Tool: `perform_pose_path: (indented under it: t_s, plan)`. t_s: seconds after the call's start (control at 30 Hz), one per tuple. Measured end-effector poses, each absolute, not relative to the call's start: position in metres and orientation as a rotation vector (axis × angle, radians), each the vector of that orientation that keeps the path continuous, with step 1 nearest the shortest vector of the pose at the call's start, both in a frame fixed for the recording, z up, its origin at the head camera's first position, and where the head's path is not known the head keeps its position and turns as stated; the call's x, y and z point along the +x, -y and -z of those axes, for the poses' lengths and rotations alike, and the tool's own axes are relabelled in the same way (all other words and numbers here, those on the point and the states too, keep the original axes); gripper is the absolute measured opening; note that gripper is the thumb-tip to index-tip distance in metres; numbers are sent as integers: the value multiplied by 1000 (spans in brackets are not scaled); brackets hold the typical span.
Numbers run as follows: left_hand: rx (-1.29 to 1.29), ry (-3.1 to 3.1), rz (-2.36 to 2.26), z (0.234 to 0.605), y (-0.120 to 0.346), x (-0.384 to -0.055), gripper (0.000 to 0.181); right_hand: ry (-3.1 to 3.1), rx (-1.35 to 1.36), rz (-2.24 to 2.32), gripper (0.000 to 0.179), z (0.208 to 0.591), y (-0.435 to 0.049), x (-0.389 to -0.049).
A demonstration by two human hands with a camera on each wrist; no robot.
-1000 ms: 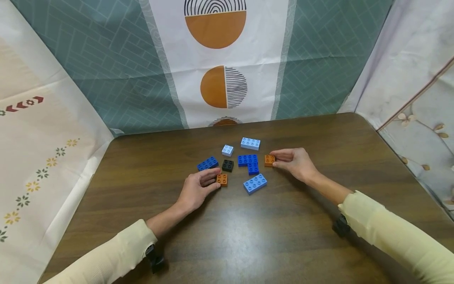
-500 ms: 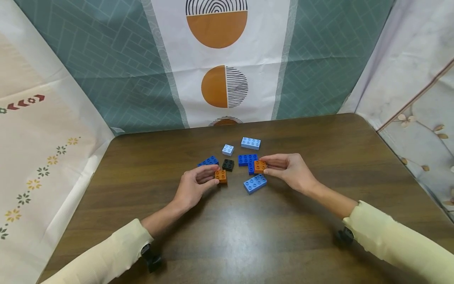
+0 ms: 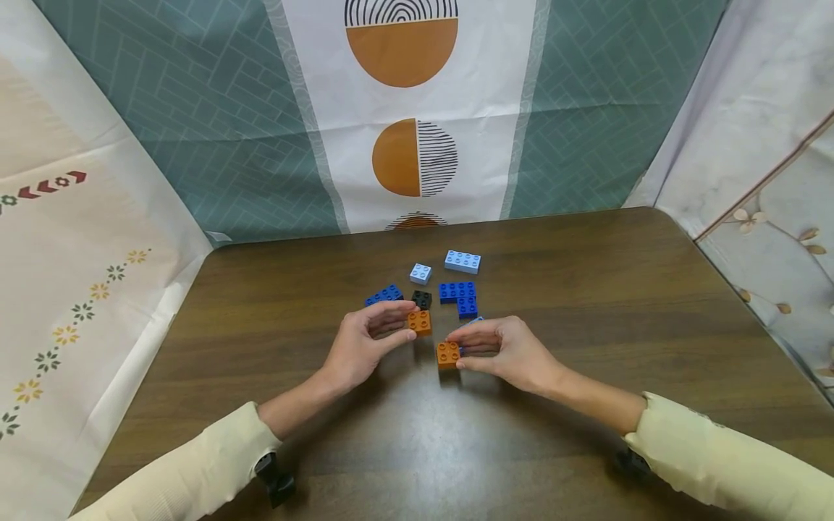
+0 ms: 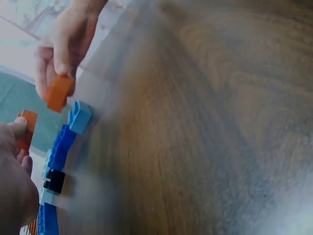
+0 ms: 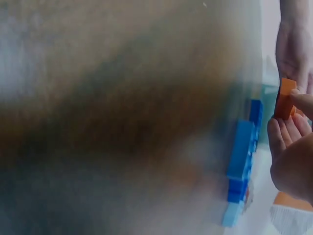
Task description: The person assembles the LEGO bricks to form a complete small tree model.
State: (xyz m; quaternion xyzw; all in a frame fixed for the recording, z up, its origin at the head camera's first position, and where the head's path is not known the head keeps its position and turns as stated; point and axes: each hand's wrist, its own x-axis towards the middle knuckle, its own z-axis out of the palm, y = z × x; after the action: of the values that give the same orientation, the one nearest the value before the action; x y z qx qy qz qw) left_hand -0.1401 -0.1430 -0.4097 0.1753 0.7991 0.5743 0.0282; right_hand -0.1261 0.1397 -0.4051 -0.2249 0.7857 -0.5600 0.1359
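Observation:
My left hand [image 3: 357,347] pinches a square orange brick [image 3: 419,323] between thumb and fingers, just off the table in front of the black brick [image 3: 422,298]. A second orange brick [image 3: 447,354] is pinched by my right hand [image 3: 517,356], nearer to me and slightly to the right. A dark patch shows on the table below it. The two orange bricks are close but apart, studs up. Behind the right fingers a mid-blue brick [image 3: 477,320] is mostly hidden. In the left wrist view, both the left brick [image 4: 28,129] and the right brick [image 4: 59,93] appear held clear.
Two dark blue bricks [image 3: 457,291] form an L behind the hands. Another dark blue brick [image 3: 384,294] lies by the left fingers, partly covered. Farther back are a small light blue brick [image 3: 420,273] and a longer one [image 3: 462,261]. Fabric hangs behind the brown table [image 3: 586,275].
My right hand has carried its orange brick left and toward me, over the dark blue bricks. The left hand has lifted its brick slightly, then shifted a little right.

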Motion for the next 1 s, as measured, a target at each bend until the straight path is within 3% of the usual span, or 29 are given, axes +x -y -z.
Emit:
perform_pose_path:
  t_s: [1.0]
  plan:
    - [571,-2416,-1659,434,119,-134,35,-2419,-697,1507,42,433,-132,-141]
